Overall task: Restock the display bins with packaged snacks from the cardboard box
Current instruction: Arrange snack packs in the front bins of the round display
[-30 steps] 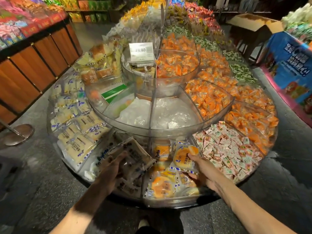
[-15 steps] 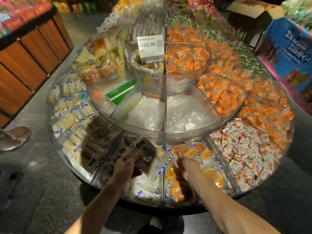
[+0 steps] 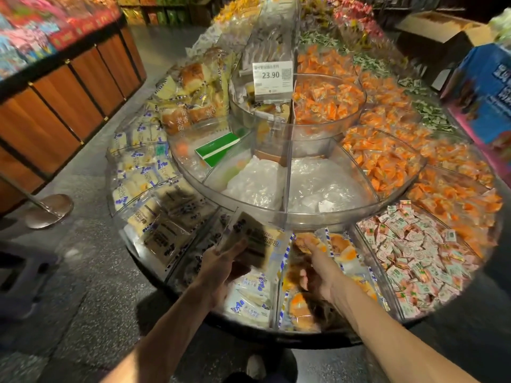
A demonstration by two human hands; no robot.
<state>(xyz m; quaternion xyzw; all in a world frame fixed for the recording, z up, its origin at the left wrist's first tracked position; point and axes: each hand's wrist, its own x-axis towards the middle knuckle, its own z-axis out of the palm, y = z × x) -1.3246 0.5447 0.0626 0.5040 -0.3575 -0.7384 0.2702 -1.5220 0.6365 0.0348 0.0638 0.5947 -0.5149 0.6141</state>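
My left hand (image 3: 221,265) grips a clear-wrapped bread pack with blue print (image 3: 253,240), held tilted above the front bin (image 3: 249,302) of similar white packs. My right hand (image 3: 318,275) reaches into the neighbouring bin (image 3: 343,252) of orange-filled bread packs; its fingers lie loosely among the packs and nothing shows in its grip. Both bins belong to the lowest ring of a round clear-plastic display (image 3: 276,218). An open cardboard box (image 3: 442,26) stands far back on the right.
Pink-and-white small sweets (image 3: 420,250) fill the bin to the right, orange-wrapped sweets (image 3: 387,158) the bins beyond. Crumpled clear plastic (image 3: 276,183) lies in the middle ring. A price tag (image 3: 272,77) reads 23.90. A wooden shelf (image 3: 55,111) and post base (image 3: 48,210) stand left.
My right hand let go of the orange bread pack and sank deeper into its bin. My left hand lifted its pack up and to the right. The view shifted closer.
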